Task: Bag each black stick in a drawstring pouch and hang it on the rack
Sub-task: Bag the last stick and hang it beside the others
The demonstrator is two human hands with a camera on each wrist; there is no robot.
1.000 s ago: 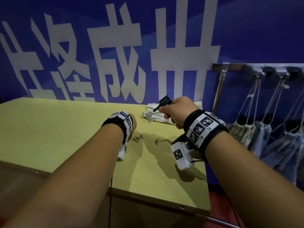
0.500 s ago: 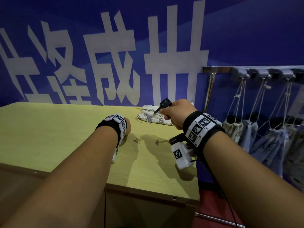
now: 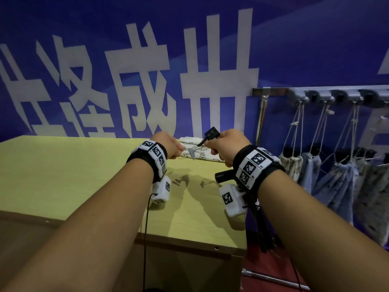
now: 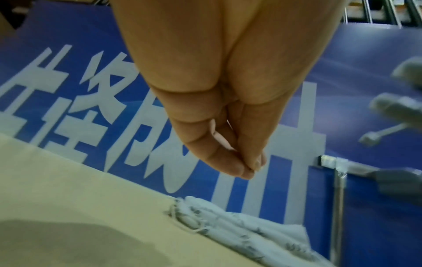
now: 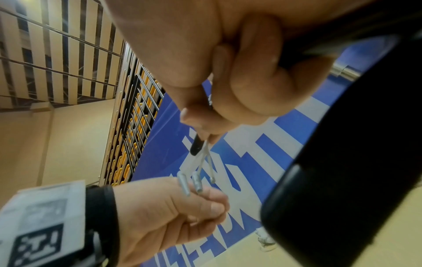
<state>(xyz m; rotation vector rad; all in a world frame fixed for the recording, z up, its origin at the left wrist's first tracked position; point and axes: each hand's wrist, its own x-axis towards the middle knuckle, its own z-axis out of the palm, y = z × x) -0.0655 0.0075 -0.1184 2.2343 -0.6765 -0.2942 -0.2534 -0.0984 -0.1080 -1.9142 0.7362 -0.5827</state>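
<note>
My right hand [image 3: 229, 144] grips a black stick [image 3: 210, 135] above the back of the table; thin silver legs [image 5: 194, 180] stick out of its lower end. My left hand [image 3: 171, 147] hovers just left of those legs, fingertips [image 4: 246, 169] pinched together with nothing visible between them. A flat floral drawstring pouch [image 3: 202, 153] lies on the table behind both hands, and the left wrist view shows the pouch [image 4: 239, 233] below my fingers. To the right stands the rack [image 3: 336, 95].
Several filled pouches [image 3: 336, 182] hang by their cords from the rack's grey hooks. The yellow table [image 3: 63, 175] stretches off to the left; its right edge ends next to the rack's metal post [image 3: 262, 116]. A blue banner wall stands behind.
My left hand has lifted off the table and moved right, up to the stick's silver legs. The right hand has kept its grip on the stick in about the same place.
</note>
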